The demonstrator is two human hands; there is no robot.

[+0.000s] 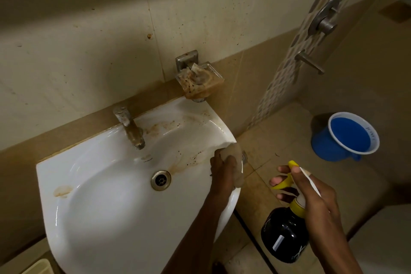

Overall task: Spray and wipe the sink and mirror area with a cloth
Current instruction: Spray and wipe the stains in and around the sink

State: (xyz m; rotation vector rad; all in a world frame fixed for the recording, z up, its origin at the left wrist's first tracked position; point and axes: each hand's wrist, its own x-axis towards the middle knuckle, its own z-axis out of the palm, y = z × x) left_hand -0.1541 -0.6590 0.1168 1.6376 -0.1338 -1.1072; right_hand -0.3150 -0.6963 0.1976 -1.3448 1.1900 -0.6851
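My right hand (311,202) grips the neck of the bottle (285,233), fingers curled round the yellow trigger (282,183); the bottle is dark, hangs upright to the right of the sink (106,218), clear of its rim, above the floor (278,135); a yellow collar sits at its neck. My left hand (222,173) holds the cloth (236,162), fingers closed round it; the cloth is bunched and beige, pressed on the right rim of the sink, beside a brown streak that runs down toward the drain (160,180). The two hands are apart, the left over the sink, the right outside it. The sink is white; the drain lies at its middle; a second brown mark sits on the left rim; brown staining spreads along the back ledge round the tap (130,127); the tap is tarnished, its spout pointing down into the sink. Behind the right back corner, a soap dish (200,80) is fixed to the wall (89,51); it is stained brown, with a crumpled scrap in it. Farther right, a blue mug (347,138) with a white rim stands on the floor, well apart from the sink; above it, a lever (310,64) and a round valve (324,18) project from a patterned tile strip.
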